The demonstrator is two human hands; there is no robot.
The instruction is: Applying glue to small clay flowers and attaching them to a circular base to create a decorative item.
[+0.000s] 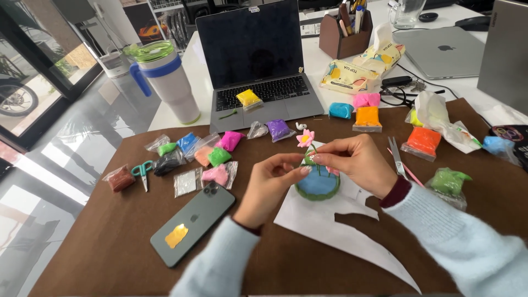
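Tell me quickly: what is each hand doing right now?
Left hand: fingers pinched at the clay model, near its green stem.
Right hand: fingers closed over the model's top, below the pink clay flower.

Three laptops (pixel 258 60), two pairs of scissors (pixel 143 170), one phone (pixel 192 223), one tumbler (pixel 165 80).

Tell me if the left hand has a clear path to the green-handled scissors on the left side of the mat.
Probably yes. The left hand is pinching at the clay flower, and between it and the green-handled scissors lie only low clay packets it could pass over, though it would have to let go first.
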